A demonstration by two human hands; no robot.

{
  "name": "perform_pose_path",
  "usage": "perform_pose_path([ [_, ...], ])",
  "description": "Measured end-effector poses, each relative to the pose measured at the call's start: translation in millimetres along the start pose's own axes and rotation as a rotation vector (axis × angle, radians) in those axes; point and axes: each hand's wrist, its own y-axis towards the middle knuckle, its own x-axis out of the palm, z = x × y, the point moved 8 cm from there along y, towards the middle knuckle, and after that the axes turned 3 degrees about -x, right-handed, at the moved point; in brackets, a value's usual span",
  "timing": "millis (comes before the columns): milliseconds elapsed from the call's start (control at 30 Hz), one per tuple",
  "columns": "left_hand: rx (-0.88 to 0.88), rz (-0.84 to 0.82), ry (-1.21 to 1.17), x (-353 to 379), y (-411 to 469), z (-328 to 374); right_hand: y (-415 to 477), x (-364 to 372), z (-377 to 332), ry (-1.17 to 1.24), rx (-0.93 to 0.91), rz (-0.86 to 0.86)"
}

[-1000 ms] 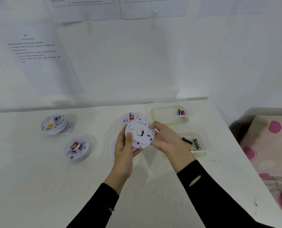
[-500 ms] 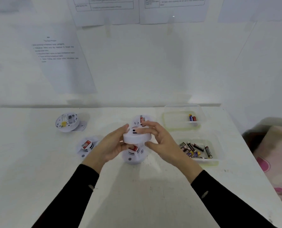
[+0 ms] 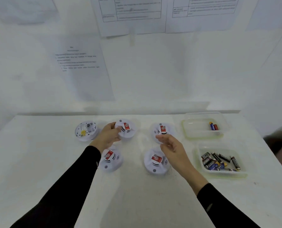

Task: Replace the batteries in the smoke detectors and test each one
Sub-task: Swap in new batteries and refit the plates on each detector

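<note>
Left hand [image 3: 108,136] is closing its grip on the rim of the far-left closed detector [image 3: 125,129], fingers pinching its near-left edge at about 10 o'clock on the worktop [image 3: 137,195]. Half a sec ago both hands were holding one detector up over the others; now it's down w/ the rest, so that unit looks reassembled and parked.

Going L to R: an opened detector [image 3: 86,131], innards showing, is sitting alone at 10 o'clock, prob. next for batteries. Near-left detector [image 3: 110,159] is partly under the left wrist. Far-right detector [image 3: 162,131] is sitting at 1 o'clock, w/ the near-right detector [image 3: 156,162] below it. Right hand [image 3: 171,148] is hovering between those two, fingers loosely spread, holding nothing.

At 2 o'clock, a clear tub [image 3: 202,125] is holding two batteries [image 3: 213,126]; the nearer tub [image 3: 222,160] is holding a pile of batteries [image 3: 219,162].
</note>
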Motion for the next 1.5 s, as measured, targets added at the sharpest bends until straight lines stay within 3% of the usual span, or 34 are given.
perform_pose_path([
  [133,-0.034,-0.008,0.132,-10,15,-5,12,21,-7,-0.084,0.025,0.034],
  [300,0.085,0.048,0.435,-26,18,-1,24,60,-21,-0.165,-0.027,0.018],
  [500,0.431,0.249,0.6,-83,18,34,53,146,-21,-0.24,-0.01,-0.125],
  [567,0.382,0.286,0.691,-116,24,30,70,178,-21,-0.331,-0.009,-0.215],
  [667,0.197,0.203,0.86,-149,35,3,94,217,-18,-0.548,-0.019,-0.35],
  [733,0.163,0.147,0.738,-164,40,-14,105,236,-11,-0.636,0.011,-0.421],
  [833,0.197,0.235,0.568,-195,56,-35,117,256,2,-0.7,0.058,-0.511],
  [1033,0.31,0.294,0.486,-198,18,-15,130,272,14,-0.789,-0.05,-0.549],
  [1167,0.377,0.286,0.448,-184,6,1,120,247,-10,-0.718,-0.172,-0.449],
  [1300,0.413,0.218,0.382,-131,-10,15,84,167,-35,-0.622,-0.29,-0.241],
  [1500,0.449,0.044,0.289,-3,-50,16,-13,10,-14,-0.534,-0.213,0.13],
])
